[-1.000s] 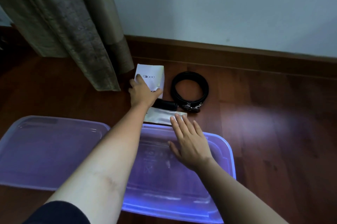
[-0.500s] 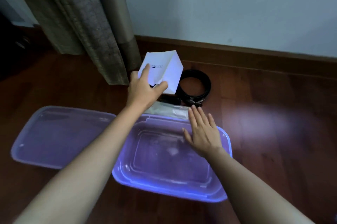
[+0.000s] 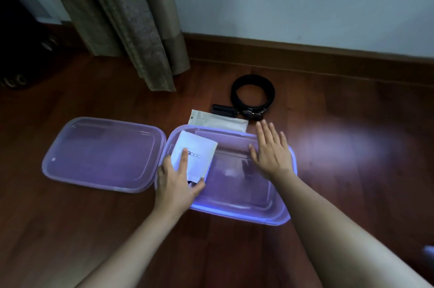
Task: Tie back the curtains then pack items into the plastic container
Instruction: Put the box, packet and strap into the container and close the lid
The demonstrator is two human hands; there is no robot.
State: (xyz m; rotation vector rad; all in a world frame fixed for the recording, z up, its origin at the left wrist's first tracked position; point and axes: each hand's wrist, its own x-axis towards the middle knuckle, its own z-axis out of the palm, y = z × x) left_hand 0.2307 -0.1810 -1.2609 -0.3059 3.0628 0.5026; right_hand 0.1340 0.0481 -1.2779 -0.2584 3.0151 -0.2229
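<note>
Since the frame one second ago, the packet point(image 3: 193, 156) has been carried from the floor point(image 3: 352, 170) beside the curtain point(image 3: 131, 29) to the left part of the container point(image 3: 234, 214). It is now held there by the left hand point(image 3: 175, 182), tilted, with its printed face up. The packet is pinched at its near end: one of the fingers point(image 3: 184, 158) is laid across the white face and the thumb is pressed against the lower right edge. Whether the packet touches the container bottom cannot be told.

The right hand point(image 3: 272, 151) is held flat over the far right corner of the container, palm down, with straight, slightly spread fingers point(image 3: 270, 132). Nothing is gripped by it; contact with the rim cannot be confirmed.

The container stands open on the floor, and the lid point(image 3: 103, 154) lies just beside it on the left. A clear pouch point(image 3: 220, 121) lies against the far rim. Beyond it, a small black object point(image 3: 223, 110) and a coiled belt point(image 3: 252, 95) are set side by side near the wall.
</note>
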